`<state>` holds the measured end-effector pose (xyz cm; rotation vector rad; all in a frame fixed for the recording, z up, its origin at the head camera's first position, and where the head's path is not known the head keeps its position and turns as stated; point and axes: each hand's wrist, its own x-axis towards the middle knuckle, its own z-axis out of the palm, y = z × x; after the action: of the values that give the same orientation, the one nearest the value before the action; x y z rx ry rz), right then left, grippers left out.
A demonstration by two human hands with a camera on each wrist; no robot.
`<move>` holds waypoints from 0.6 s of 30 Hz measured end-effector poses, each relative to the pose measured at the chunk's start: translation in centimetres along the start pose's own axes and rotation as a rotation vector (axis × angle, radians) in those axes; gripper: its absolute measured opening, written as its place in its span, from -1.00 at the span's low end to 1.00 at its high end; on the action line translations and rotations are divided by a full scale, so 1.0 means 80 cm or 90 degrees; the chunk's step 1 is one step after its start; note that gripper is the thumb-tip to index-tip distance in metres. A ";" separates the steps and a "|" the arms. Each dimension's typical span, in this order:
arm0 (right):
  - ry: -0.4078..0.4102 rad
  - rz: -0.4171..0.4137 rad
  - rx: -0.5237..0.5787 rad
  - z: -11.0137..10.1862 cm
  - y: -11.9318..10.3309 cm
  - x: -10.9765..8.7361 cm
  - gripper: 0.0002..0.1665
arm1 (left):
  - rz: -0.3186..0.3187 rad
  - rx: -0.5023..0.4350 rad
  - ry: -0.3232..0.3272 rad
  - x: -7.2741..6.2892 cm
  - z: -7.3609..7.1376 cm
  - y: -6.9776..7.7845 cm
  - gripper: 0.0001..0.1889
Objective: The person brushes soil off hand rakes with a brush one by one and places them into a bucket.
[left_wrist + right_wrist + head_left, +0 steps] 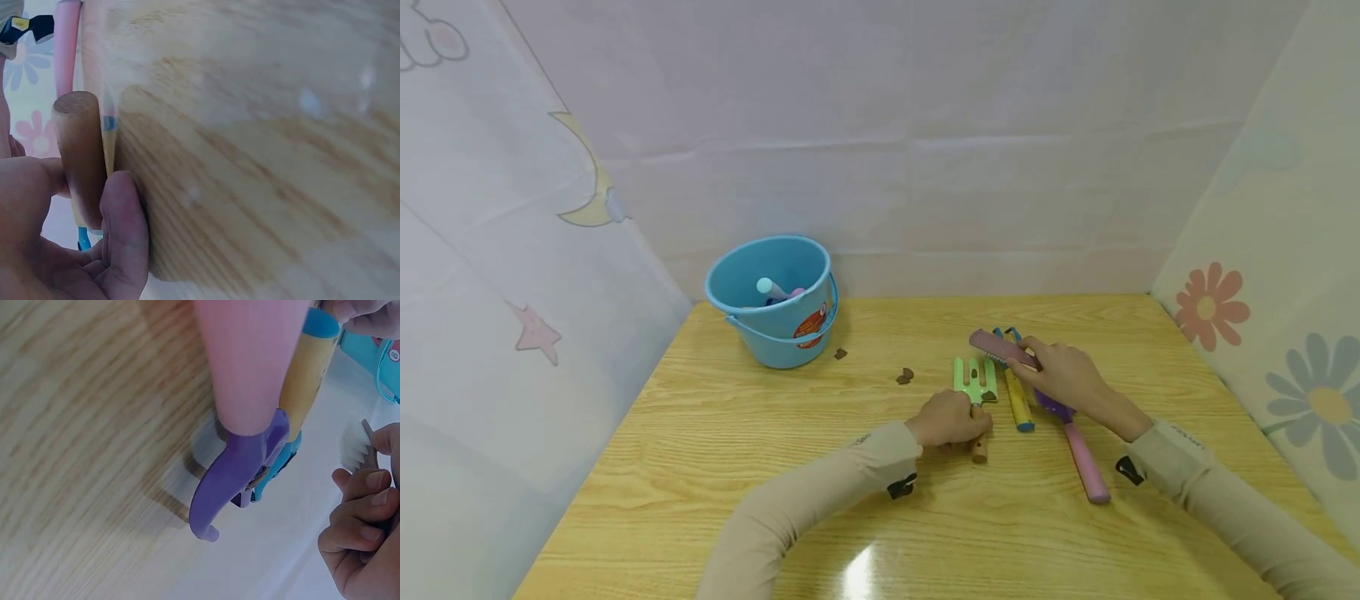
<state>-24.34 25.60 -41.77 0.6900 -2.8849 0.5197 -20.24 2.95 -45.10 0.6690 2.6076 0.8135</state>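
My left hand [951, 419] grips the wooden handle of a green three-pronged garden fork [964, 377], with thumb and finger around the handle [81, 156] in the left wrist view. Brown bits lie on the fork's head. My right hand [1063, 375] holds a brush [1000, 346] with a mauve back, and its white bristles [355, 447] show in the right wrist view. The brush is above the far end of a yellow-handled tool [1018, 400] with blue prongs. Beside that lies a purple-headed tool with a pink handle [1086, 462], its head partly behind my right hand.
A light blue bucket [782, 337] stands at the back left of the wooden table [737, 450], with several tool handles inside. Small brown bits [906, 377] lie on the table between bucket and fork, and another brown bit [841, 353] is near the bucket. Printed cloth surrounds the table.
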 end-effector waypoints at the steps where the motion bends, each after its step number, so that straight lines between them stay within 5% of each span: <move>1: 0.000 0.001 -0.001 0.000 0.000 0.000 -0.45 | -0.001 -0.002 0.000 0.001 0.000 0.000 -0.44; 18: 0.001 -0.010 0.003 0.003 0.002 -0.001 -0.48 | -0.111 -0.062 -0.005 0.001 -0.021 -0.006 -0.52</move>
<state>-24.36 25.68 -42.09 0.7112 -2.8750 0.5245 -21.19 1.88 -44.11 0.4111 2.5567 0.8744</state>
